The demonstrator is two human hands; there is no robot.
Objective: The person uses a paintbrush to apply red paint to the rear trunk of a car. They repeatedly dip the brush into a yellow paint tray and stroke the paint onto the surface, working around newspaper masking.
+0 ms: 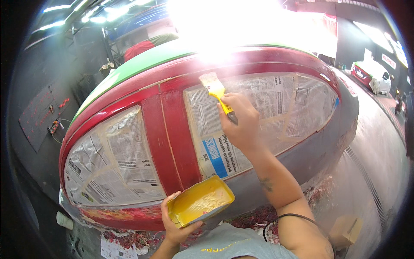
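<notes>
My right hand (241,118) is closed around the yellow and black handle of a paintbrush (217,91). Its pale, coated bristles reach up against the dark red frame above the side windows of a car (172,129). Low in front of my body, my left hand (174,220) grips a yellow rectangular tub (200,200) by its end, tilted so the inside shows. A thin pale residue coats the tub's floor. Newspaper sheets (254,101) taped over the windows lie behind my right hand. Whether the bristles touch the paint is hard to tell in the glare.
Red and white paint scraps (129,239) litter the floor along the car's lower side. A cardboard box (346,231) stands at the lower right, near a dark cable (280,216). A white container (64,220) is at the lower left. Another red and white car (371,77) is parked far right.
</notes>
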